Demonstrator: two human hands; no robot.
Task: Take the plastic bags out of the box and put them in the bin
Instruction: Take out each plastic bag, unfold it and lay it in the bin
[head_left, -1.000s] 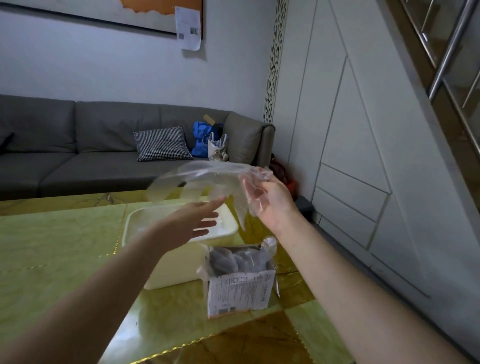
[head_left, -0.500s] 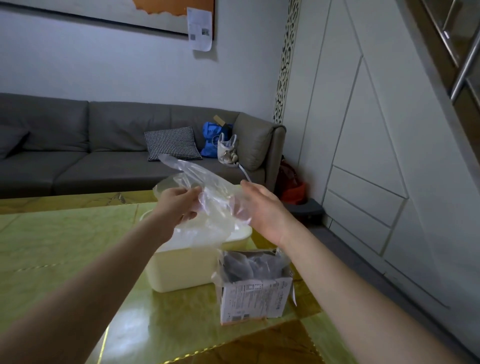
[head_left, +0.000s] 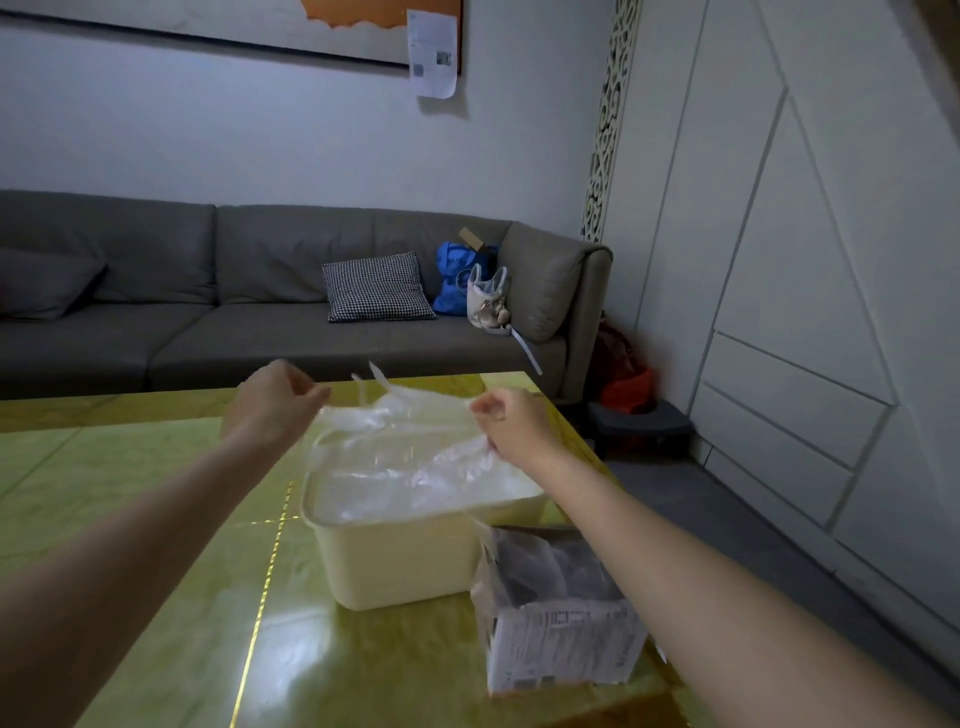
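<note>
A clear plastic bag (head_left: 410, 441) is stretched between both hands just above the cream bin (head_left: 405, 561), its lower part hanging down into the bin. My left hand (head_left: 275, 402) pinches the bag's left edge with curled fingers. My right hand (head_left: 511, 423) grips its right edge. In front of the bin, to the right, stands an open white cardboard box (head_left: 561, 644) with more crumpled plastic bags (head_left: 540, 566) inside; my right forearm passes over it.
The bin and box stand on a glossy yellow-green table (head_left: 156, 519) whose right edge runs close to the box. Behind it is a grey sofa (head_left: 156, 312) with a checked cushion and bags. White panelled wall and dark floor lie to the right.
The hands moved apart and lower, spreading the bag wide over the bin. Earlier the bag was bunched between them higher up; its lower part now hangs in the bin.
</note>
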